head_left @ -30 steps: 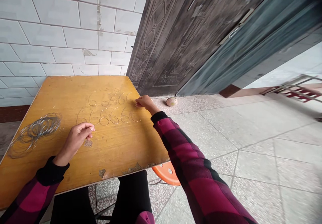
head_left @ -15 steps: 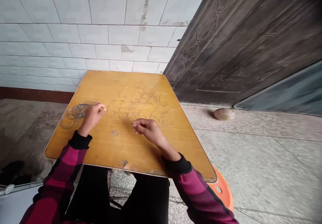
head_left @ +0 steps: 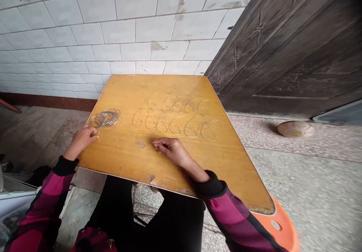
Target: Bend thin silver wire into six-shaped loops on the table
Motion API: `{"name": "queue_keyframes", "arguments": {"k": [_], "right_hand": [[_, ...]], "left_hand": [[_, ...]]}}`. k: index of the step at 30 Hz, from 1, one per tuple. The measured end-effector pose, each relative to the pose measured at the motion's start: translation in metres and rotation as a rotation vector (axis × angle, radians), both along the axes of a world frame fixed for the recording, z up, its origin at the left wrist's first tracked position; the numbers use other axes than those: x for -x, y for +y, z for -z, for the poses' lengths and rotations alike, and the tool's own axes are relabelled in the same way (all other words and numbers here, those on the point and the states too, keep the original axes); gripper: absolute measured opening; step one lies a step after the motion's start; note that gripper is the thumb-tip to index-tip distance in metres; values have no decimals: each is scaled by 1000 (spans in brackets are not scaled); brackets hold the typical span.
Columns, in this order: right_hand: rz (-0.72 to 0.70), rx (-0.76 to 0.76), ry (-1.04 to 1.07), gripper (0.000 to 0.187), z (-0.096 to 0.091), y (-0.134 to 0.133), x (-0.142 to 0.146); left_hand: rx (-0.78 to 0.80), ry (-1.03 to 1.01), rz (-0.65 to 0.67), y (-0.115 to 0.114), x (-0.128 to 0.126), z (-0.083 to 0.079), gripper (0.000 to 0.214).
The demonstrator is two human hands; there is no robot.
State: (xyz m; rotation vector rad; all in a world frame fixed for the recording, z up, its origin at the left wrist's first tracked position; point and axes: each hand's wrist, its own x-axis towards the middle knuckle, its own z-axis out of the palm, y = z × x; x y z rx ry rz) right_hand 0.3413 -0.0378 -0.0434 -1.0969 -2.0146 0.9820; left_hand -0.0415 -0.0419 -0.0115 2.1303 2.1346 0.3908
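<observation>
At the table's left edge lies a tangled pile of thin wire pieces (head_left: 106, 119). My left hand (head_left: 80, 140) reaches to the near side of that pile, thumb apart from the fingers, its fingertips at the loose wire ends. Over the middle of the table, my right hand (head_left: 172, 149) is closed in a pinch; whatever is between its fingertips is too small to make out. Beyond it, two rows of wires bent into curls like the figure 6 (head_left: 175, 125) lie flat on the wooden tabletop (head_left: 175, 176).
A white tiled wall (head_left: 118, 33) stands behind the table, with a dark carved door (head_left: 283, 56) at right. An orange stool (head_left: 288, 229) shows under the table's near right corner. A round shallow object (head_left: 295, 129) rests on the floor by the door.
My left hand has moved left and toward me, from above the pile's right side to its near edge, and its fingers have opened. My right hand stays pinched. The view has shifted left.
</observation>
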Motion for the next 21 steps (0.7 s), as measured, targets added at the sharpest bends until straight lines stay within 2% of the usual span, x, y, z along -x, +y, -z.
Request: {"name": "queue_keyframes", "arguments": {"k": [2,5,9,16,21], "right_hand": [[1,-9,-22,21,0,1,0],[-9,-16,-42,22,0,1,0],[-33,-35,-52,22,-1,1,0],[-89,-59,-92,23,-2,1,1],[-79,-63,-82,22,0,1,0]], "left_hand": [[0,173,-27,-6,-14,2,14],[-31,290,-51,-11,-29,1,23],[-68,306,-69,-13,-31,-2,25],[-7,371,-72,-13,-25,1,22],[-131,367,-138,-19,-30,-9,26]]}}
